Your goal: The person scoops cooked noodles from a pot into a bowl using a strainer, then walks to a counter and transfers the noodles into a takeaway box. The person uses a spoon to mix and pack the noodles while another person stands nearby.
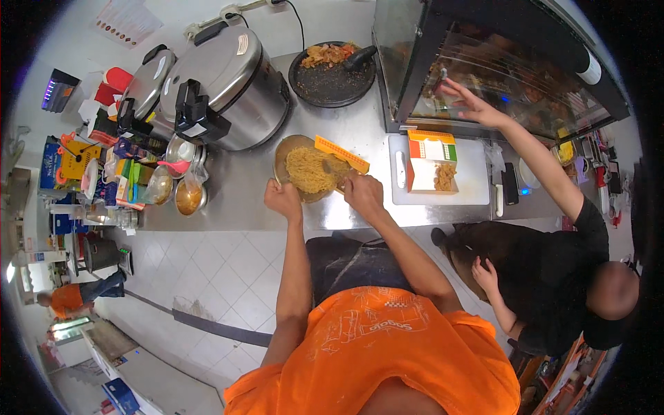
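Note:
With its fingers curled, my left hand [282,199] grips the near-left rim of a round metal bowl [281,158]. Yellow noodles [310,168] lie in a mound inside it. My right hand [364,195] is closed around the handle of a utensil at the bowl's right side. The utensil's dark head [333,167] reaches into the noodles; its exact kind is unclear. Just beyond that hand, a yellow-orange printed card piece [342,154] slants over the bowl's right rim. Both hands are above the front part of the steel counter [244,199].
On a white cutting board [474,176], an open food box [419,174] holds fried pieces [445,177]. A co-worker's hand [480,110] reaches toward the glass display cabinet [404,62]. Behind are a stone mortar [332,88] and large cookers [244,98]. A knife [498,199] lies at right.

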`<control>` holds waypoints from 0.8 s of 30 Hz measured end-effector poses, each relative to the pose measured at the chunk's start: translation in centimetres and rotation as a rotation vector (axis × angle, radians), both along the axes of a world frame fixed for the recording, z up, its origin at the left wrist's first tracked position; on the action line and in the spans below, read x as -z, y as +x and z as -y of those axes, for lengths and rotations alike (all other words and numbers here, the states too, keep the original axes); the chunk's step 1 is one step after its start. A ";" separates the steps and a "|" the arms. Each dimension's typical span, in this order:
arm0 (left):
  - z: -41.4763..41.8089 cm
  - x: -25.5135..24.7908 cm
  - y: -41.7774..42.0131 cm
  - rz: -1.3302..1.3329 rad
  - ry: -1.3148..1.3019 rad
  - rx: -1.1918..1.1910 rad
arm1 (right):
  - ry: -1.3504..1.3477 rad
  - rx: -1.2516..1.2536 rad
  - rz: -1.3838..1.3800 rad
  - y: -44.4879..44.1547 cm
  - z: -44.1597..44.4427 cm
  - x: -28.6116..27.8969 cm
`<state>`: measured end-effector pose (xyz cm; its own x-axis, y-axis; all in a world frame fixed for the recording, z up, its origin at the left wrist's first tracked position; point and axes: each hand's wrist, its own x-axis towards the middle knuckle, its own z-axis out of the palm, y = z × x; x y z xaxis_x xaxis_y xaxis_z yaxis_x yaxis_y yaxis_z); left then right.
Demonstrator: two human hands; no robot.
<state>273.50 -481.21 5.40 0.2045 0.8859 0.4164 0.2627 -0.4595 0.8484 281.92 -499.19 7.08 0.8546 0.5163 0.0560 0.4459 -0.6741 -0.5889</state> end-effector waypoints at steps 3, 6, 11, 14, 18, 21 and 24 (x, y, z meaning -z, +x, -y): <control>-0.3 -1.4 0.1 0.025 0.000 -0.018 | 0.042 0.056 0.007 0.8 1.4 1.7; -0.4 -1.0 -0.5 0.024 -0.033 -0.044 | 0.013 0.029 0.001 0.2 2.7 0.7; -1.1 0.8 -1.0 0.081 -0.106 -0.034 | 0.022 0.025 0.012 -1.1 1.8 0.2; -0.5 -0.2 -1.0 0.091 -0.075 -0.031 | 0.019 0.039 -0.022 -1.2 2.0 -0.3; -0.7 -1.0 -1.2 0.048 -0.054 -0.028 | 0.017 0.063 -0.156 -0.4 1.7 -1.0; -1.0 -0.8 -1.4 0.062 -0.060 -0.022 | 0.046 0.035 -0.182 -0.1 1.4 0.0; -1.1 0.0 -1.7 0.071 -0.079 -0.026 | 0.020 0.022 -0.184 -0.7 0.3 1.0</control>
<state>271.83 -480.15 5.35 0.1537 0.9209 0.3581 0.2112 -0.3847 0.8986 281.21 -499.53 6.06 0.8623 0.4979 -0.0921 0.3147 -0.6696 -0.6728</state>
